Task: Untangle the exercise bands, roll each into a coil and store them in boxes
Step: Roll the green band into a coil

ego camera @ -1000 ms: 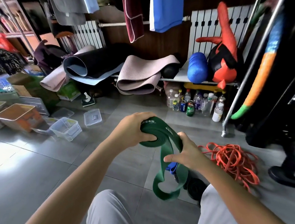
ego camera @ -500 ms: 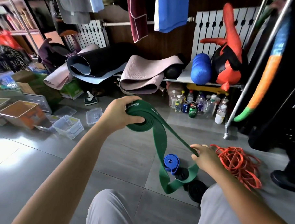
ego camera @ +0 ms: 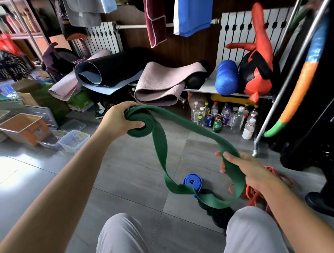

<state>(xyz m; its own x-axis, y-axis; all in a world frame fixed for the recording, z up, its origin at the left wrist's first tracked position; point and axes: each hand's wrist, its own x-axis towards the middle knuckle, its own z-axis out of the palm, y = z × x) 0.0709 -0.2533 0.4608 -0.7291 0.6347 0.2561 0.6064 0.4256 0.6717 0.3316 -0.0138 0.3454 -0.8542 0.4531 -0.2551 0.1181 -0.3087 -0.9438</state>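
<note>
Head view: the left hand [ego camera: 116,119] is raised over the grey tiled floor [ego camera: 126,176] and grips the rolled part of the green band [ego camera: 158,145], fingers wrapped over the top of the flat spiral and the thumb pressed near its centre. The band is a wide, flat, matte rubber strap. Its loose part leaves the coil as a long loop: one strand arcs to the right, the other drops with a twist in it. The right hand [ego camera: 244,167], lower and well apart from the left, has its fingers curled round the right side of that loop, which sags below it to knee height.

Under the loop, on the floor, lies a blue band [ego camera: 191,180] rolled into a tight, thick coil. Just beside it are dark coiled bands [ego camera: 221,214], partly hidden. Near the right wrist a thin orange band [ego camera: 261,191] sprawls in a loose tangle.

At far left stand clear plastic boxes [ego camera: 73,140] with thin walls, next to an orange bin [ego camera: 22,128]. Soft ribbed mats [ego camera: 160,84] slump in loose rolls at the back, beside a knobbly blue foam roller [ego camera: 227,77], with plastic bottles and cans [ego camera: 225,116] beneath the shelf. Two knees in pale grey trousers [ego camera: 125,239] fill the bottom edge
</note>
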